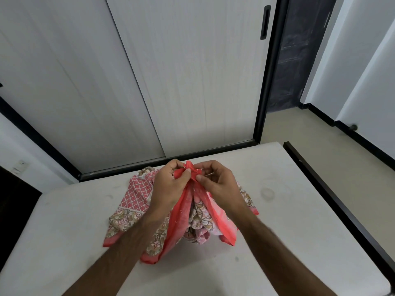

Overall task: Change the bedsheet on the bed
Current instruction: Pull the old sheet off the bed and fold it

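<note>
A pink and red patterned bedsheet (132, 201) lies bunched on the bare white mattress (277, 221). Both hands hold its red border up above the heap. My left hand (171, 184) pinches the red edge between thumb and fingers. My right hand (218, 184) pinches the same edge just to the right, fingers curled. The lifted cloth hangs down in folds between my forearms, hiding the middle of the heap.
A white sliding wardrobe (171, 71) with a black handle (265, 22) stands right behind the mattress. A black bed frame edge (333, 195) runs along the right side, with beige floor (320, 146) beyond it. A dark doorway (299, 50) is at the back right.
</note>
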